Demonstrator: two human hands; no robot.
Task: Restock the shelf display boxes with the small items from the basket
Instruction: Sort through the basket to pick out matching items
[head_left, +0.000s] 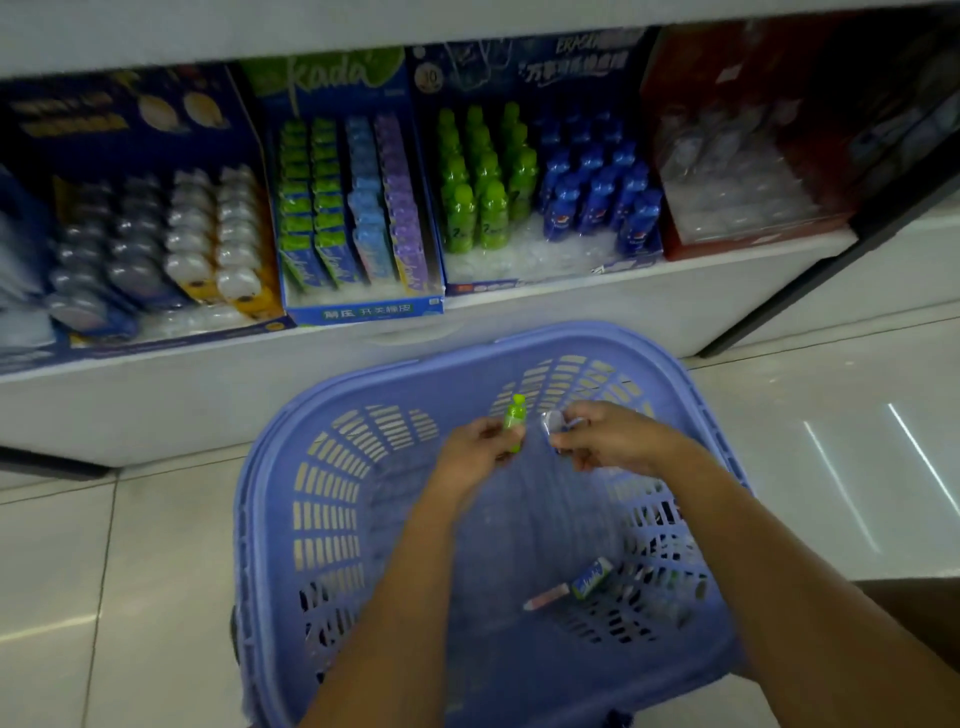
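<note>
Pick-up over the basket (249, 519): left hand (475, 449) grips a green bottle (515, 423), right hand (605, 434) pinches a clear item (553, 422); next, presumably, lift the bottle to its matching box (571, 67).

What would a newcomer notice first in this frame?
The big lavender basket on the floor fills the lower middle. Over it, the left hand pinches a bright green bottle-shaped item, and the right hand holds a small clear-wrapped piece beside it. Above, on the shelf, a display box shows rows of matching green bottles next to blue ones.
</note>
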